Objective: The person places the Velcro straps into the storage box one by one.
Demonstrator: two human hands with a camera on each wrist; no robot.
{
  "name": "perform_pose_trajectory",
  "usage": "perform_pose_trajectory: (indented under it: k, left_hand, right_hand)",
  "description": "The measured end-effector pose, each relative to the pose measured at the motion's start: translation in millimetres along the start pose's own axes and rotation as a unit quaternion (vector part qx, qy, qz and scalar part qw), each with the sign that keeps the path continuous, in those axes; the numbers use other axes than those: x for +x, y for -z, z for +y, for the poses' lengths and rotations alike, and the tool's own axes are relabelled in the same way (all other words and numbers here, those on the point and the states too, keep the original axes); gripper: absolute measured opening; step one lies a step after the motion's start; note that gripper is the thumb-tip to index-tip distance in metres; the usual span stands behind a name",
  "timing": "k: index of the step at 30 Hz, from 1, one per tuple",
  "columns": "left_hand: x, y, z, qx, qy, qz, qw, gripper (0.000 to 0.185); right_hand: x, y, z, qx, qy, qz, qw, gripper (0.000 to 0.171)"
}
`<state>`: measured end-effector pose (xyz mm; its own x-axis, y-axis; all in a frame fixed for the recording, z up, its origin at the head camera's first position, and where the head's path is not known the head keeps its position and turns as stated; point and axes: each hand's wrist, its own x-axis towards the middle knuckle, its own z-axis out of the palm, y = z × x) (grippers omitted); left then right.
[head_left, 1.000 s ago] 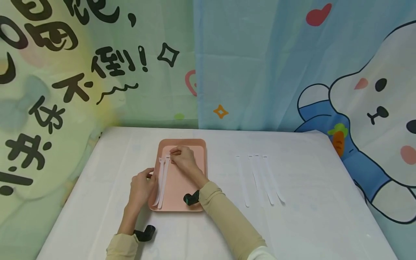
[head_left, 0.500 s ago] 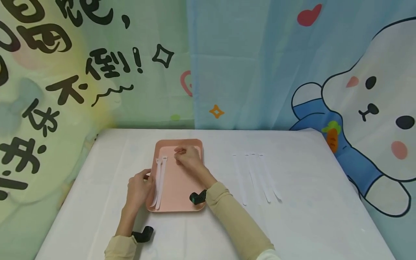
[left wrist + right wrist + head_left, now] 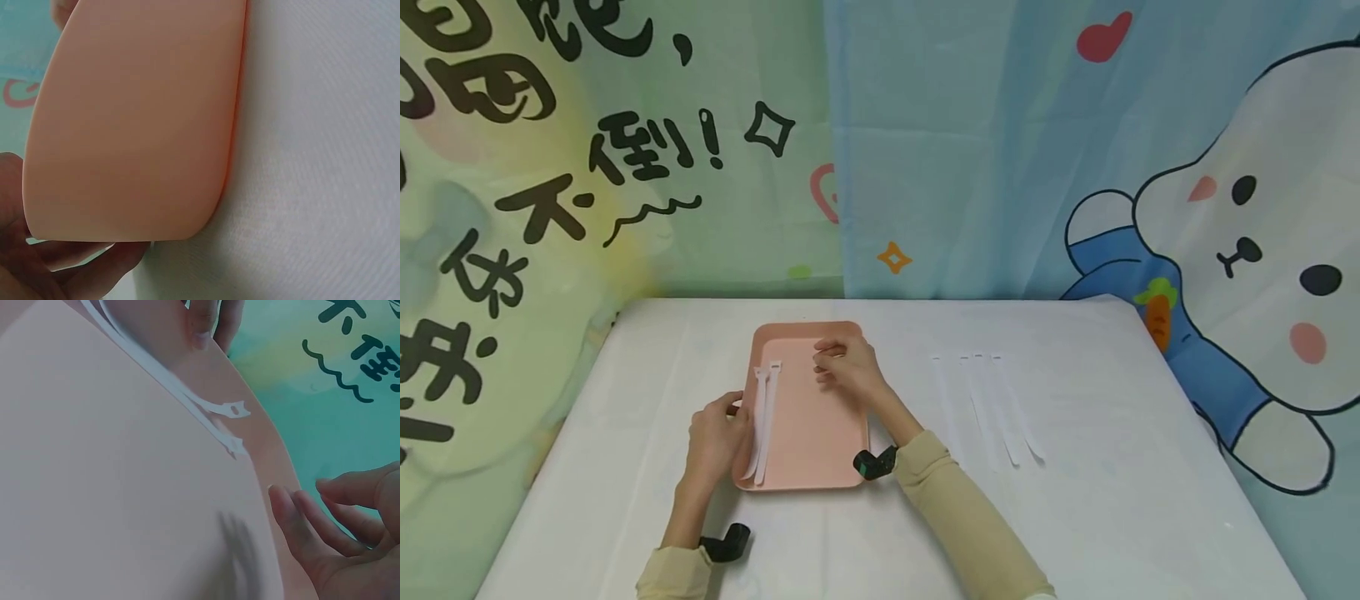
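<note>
Right hand (image 3: 850, 367): hovered over the tray's far right part, thumb and fingers apart and loosely bent, nothing seen in it.
Left hand (image 3: 715, 433): pinched the left rim, fingers curled there.
Tray (image 3: 812, 442): lay on the white bench (image 3: 1112, 500).
Strips in tray (image 3: 769, 408): two, white, lengthwise near the left wall, close together, slotted heads (image 3: 236, 410) at the far end.
Strips on bench (image 3: 1017, 408): several, right of tray; white on white, exact count unclear.
Tangle risk: heads sat so close that one strip could have caught and dragged its neighbour.
Tilt risk: any lift by the left hand could have slid both strips sideways.
Bump risk: right wrist camera (image 3: 875, 463) hung by the near right corner, could have knocked the rim.
Miss risk: thin, pale strips could have been mis-pinched or picked up double.
</note>
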<state>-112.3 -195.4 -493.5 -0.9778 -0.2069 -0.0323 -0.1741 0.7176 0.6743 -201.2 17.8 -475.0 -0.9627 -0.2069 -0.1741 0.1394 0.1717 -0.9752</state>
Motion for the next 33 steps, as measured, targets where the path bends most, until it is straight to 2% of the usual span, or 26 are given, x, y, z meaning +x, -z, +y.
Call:
perform_pose_trajectory:
  k: [7, 17, 28, 33]
  left_hand:
    - [-0.9, 0.7, 0.2, 0.0, -0.003, 0.001, 1.0, 0.039]
    - [-1.8, 1.2, 0.8, -0.005, -0.004, 0.001, 1.0, 0.038]
    - [-2.3, -0.1, 0.5, -0.003, -0.007, 0.007, 0.9999, 0.038]
    - [-2.3, 0.2, 0.0, 0.001, -0.008, 0.007, 0.9999, 0.038]
  right_hand:
    - [-7, 6, 1, 0.0, 0.021, 0.012, 1.0, 0.028]
    - [-18, 20, 2, 0.059, 0.029, 0.025, 0.998, 0.029]
    - [-23, 40, 12, 0.052, 0.045, 0.043, 0.997, 0.028]
    - [-24, 50, 17, 0.051, 0.038, 0.059, 0.996, 0.027]
